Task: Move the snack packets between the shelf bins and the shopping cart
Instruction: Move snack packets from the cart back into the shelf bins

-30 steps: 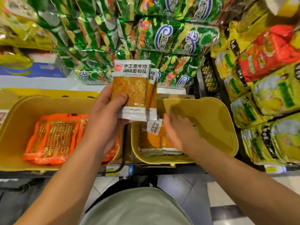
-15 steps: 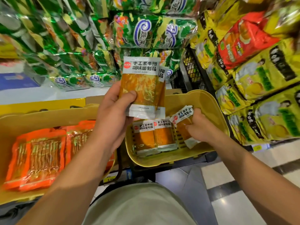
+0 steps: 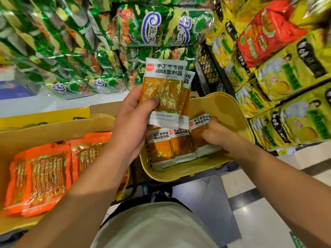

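Packets (image 3: 163, 90) stand upright in the left hand (image 3: 133, 122), long axis vertical, white label end up, thumb pinching the front against the fingers behind, above the yellow shelf bin (image 3: 231, 111). Right hand (image 3: 217, 136) reaches into that bin, fingers curled round one tilted packet (image 3: 198, 130) beside two more lying flat. Orange packets (image 3: 41, 176) fill the left bin (image 3: 53, 128); pale tiled floor below, green and yellow bags stacked behind.
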A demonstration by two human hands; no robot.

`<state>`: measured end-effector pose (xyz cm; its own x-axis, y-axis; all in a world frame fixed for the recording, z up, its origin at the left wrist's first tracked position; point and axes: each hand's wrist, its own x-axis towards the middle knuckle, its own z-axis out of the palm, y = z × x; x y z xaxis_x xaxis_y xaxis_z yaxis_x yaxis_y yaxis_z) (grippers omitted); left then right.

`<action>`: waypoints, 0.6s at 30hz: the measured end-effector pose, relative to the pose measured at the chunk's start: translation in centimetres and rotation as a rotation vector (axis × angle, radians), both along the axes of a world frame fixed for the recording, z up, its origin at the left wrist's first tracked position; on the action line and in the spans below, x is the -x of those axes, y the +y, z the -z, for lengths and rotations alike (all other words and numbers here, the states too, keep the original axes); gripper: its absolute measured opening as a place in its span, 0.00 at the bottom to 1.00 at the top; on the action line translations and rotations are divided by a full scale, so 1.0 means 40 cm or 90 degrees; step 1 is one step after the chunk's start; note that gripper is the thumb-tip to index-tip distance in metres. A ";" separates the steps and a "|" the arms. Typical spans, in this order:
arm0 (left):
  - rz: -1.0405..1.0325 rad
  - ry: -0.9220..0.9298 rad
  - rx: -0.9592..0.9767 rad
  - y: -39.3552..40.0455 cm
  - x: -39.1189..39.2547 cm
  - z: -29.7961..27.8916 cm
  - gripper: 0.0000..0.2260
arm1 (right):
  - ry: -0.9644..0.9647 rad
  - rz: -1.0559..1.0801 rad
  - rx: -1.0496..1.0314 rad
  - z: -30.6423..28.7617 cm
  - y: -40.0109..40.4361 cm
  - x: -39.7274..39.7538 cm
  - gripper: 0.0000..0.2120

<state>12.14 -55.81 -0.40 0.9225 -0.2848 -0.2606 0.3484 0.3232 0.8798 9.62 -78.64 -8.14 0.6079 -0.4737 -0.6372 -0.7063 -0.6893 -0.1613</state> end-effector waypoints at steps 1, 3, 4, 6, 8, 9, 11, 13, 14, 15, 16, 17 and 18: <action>0.002 0.000 0.002 -0.001 -0.002 0.001 0.14 | -0.015 -0.015 0.035 -0.008 0.006 0.001 0.31; 0.008 0.001 0.001 -0.003 -0.003 0.003 0.14 | -0.026 -0.067 0.089 -0.008 0.009 0.009 0.34; 0.010 0.002 0.001 -0.005 -0.004 0.003 0.14 | -0.026 -0.082 0.090 -0.008 0.015 0.011 0.35; 0.012 0.002 0.002 -0.009 -0.004 0.003 0.13 | 0.003 -0.047 0.039 0.007 0.014 0.001 0.35; 0.015 0.004 0.005 -0.009 -0.003 0.003 0.13 | 0.030 -0.016 -0.008 0.017 0.014 -0.008 0.33; 0.016 0.005 0.007 -0.008 -0.004 0.004 0.13 | 0.037 -0.019 -0.009 0.023 0.012 -0.011 0.31; 0.020 0.007 0.009 -0.003 -0.004 0.008 0.13 | 0.025 -0.053 0.005 0.030 0.004 -0.017 0.29; 0.024 0.008 0.007 0.000 -0.005 0.011 0.14 | 0.038 -0.006 -0.010 0.028 0.010 -0.016 0.30; 0.025 0.008 0.007 0.000 -0.005 0.011 0.14 | 0.058 0.004 -0.005 0.027 0.013 -0.014 0.34; 0.027 0.010 0.007 0.000 -0.005 0.012 0.14 | 0.079 -0.004 0.010 0.021 0.020 -0.011 0.37; 0.029 0.012 0.009 0.000 -0.006 0.012 0.14 | 0.078 -0.028 0.027 0.020 0.022 -0.005 0.40; 0.030 0.015 0.009 0.000 -0.007 0.013 0.14 | 0.057 -0.063 0.047 0.011 0.028 0.006 0.41; 0.030 0.016 0.007 0.000 -0.008 0.013 0.14 | 0.018 -0.105 0.073 -0.001 0.032 0.018 0.41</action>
<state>12.45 -55.81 -0.93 0.9011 -0.3307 -0.2806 0.3857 0.3150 0.8672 8.92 -77.37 -8.11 0.6657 -0.4395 -0.6031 -0.5853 -0.8088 -0.0566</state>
